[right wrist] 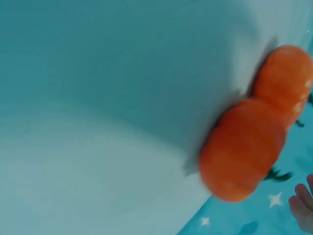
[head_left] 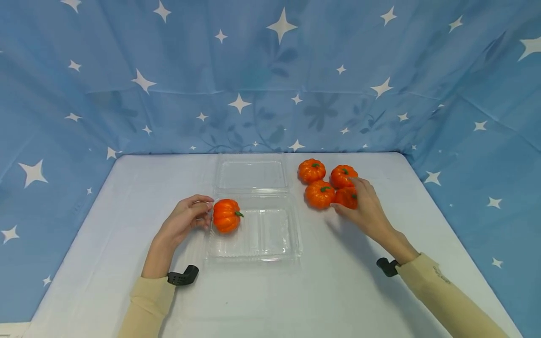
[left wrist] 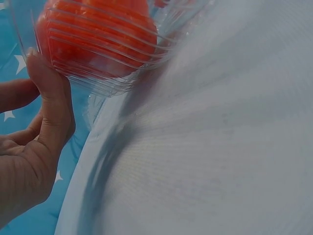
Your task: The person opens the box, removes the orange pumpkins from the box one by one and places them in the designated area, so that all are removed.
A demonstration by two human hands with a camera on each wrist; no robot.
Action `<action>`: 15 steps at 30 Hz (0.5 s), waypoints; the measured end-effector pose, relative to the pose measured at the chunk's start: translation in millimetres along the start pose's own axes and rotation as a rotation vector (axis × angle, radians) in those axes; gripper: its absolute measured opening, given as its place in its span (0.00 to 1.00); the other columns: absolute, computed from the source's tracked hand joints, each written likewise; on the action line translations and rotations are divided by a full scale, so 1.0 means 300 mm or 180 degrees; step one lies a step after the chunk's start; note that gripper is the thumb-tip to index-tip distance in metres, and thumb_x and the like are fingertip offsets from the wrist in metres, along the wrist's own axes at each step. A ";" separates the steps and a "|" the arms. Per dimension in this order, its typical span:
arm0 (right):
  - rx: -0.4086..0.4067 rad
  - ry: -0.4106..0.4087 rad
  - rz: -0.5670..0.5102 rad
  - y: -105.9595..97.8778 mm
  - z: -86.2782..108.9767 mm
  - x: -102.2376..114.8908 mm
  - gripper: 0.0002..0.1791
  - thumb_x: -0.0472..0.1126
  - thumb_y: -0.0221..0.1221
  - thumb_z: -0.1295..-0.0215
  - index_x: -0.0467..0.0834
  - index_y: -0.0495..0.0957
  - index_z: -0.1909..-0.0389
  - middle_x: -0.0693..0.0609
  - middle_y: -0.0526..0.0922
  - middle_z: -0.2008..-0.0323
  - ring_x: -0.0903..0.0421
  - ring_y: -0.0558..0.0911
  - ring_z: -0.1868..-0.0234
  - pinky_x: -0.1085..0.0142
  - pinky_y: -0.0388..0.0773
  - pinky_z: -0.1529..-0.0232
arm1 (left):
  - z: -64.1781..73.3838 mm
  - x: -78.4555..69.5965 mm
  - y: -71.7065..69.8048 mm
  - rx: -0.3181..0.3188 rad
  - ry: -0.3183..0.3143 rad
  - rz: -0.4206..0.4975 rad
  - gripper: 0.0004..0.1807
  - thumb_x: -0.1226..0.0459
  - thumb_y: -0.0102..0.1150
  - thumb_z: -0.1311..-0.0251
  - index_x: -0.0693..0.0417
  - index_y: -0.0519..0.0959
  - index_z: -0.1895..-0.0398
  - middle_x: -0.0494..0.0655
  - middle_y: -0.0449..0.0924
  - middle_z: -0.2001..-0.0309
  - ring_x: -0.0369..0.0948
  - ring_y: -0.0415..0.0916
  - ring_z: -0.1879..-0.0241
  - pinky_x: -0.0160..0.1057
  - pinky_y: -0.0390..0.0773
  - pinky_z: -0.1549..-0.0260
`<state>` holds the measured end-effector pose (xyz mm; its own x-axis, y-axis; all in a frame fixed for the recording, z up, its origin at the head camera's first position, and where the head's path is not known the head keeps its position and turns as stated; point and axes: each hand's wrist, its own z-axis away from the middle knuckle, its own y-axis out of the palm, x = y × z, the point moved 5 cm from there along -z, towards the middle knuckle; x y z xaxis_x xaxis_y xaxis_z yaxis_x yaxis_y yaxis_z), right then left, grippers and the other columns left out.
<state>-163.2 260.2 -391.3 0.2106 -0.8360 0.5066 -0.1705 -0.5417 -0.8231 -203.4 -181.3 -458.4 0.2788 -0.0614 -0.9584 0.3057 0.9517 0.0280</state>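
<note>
A small orange pumpkin (head_left: 226,217) with a green stem lies on its side in the left part of a clear plastic clamshell container (head_left: 270,256). Beside it, my left hand (head_left: 186,217) has bent fingers at the container's left rim. The left wrist view shows a fingertip (left wrist: 33,55) against the clear wall. Farther right, my right hand (head_left: 367,211) reaches over a pumpkin (head_left: 346,197), its thumb and fingers spread around it. That pumpkin is partly hidden by the hand. In the right wrist view, fingertips (right wrist: 303,203) show at the right edge, apart from two pumpkins.
Three more pumpkins (head_left: 312,171) (head_left: 320,194) (head_left: 343,176) cluster around the one under my right hand. The container's lid (head_left: 252,174) lies folded back toward the far table edge. A blue curtain (head_left: 253,70) with white stars surrounds the white table (head_left: 236,300).
</note>
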 end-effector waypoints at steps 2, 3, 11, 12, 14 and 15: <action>0.0045 -0.0031 -0.0033 0.005 -0.008 0.030 0.42 0.36 0.73 0.42 0.26 0.63 0.32 0.29 0.67 0.35 0.33 0.68 0.35 0.33 0.71 0.37 | 0.000 -0.002 -0.002 -0.0009 0.0002 -0.0007 0.21 0.63 0.52 0.24 0.71 0.67 0.37 0.47 0.74 0.65 0.39 0.75 0.73 0.35 0.82 0.71; 0.0072 -0.0040 -0.0047 0.007 -0.012 0.044 0.41 0.35 0.73 0.41 0.26 0.63 0.32 0.30 0.68 0.35 0.33 0.68 0.35 0.34 0.72 0.37 | -0.001 -0.002 -0.003 -0.0001 0.0005 -0.0019 0.22 0.63 0.52 0.24 0.72 0.66 0.37 0.47 0.74 0.65 0.39 0.76 0.73 0.34 0.82 0.71; 0.0259 -0.0053 -0.0322 0.025 -0.035 0.150 0.41 0.41 0.74 0.40 0.30 0.65 0.31 0.34 0.72 0.35 0.36 0.73 0.35 0.38 0.71 0.33 | -0.010 0.009 -0.003 -0.0002 -0.0029 -0.0033 0.22 0.63 0.52 0.25 0.70 0.67 0.37 0.47 0.74 0.65 0.39 0.75 0.73 0.34 0.82 0.71; 0.0289 -0.0051 -0.0349 0.028 -0.036 0.162 0.41 0.41 0.74 0.40 0.31 0.65 0.31 0.34 0.72 0.35 0.36 0.73 0.34 0.38 0.72 0.34 | -0.010 0.010 -0.002 -0.0004 -0.0025 -0.0032 0.21 0.63 0.52 0.25 0.70 0.67 0.38 0.47 0.74 0.65 0.39 0.75 0.73 0.35 0.82 0.71; 0.0350 -0.0042 -0.0377 0.037 -0.038 0.185 0.42 0.43 0.74 0.40 0.31 0.66 0.31 0.34 0.73 0.35 0.36 0.73 0.33 0.39 0.72 0.33 | -0.011 0.011 -0.001 -0.0007 -0.0021 -0.0027 0.21 0.63 0.52 0.25 0.70 0.67 0.38 0.47 0.73 0.65 0.39 0.75 0.73 0.35 0.82 0.71; 0.0377 -0.0040 -0.0398 0.042 -0.040 0.195 0.42 0.44 0.74 0.40 0.31 0.66 0.31 0.34 0.73 0.34 0.37 0.73 0.33 0.39 0.71 0.33 | -0.011 0.012 -0.001 -0.0004 -0.0014 -0.0025 0.21 0.63 0.52 0.25 0.70 0.67 0.38 0.47 0.73 0.65 0.39 0.75 0.74 0.35 0.82 0.71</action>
<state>-164.6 203.4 -368.8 0.2351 -0.7613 0.6043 -0.0277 -0.6267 -0.7788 -205.5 -180.8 -462.7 0.2806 -0.0700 -0.9573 0.3066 0.9516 0.0202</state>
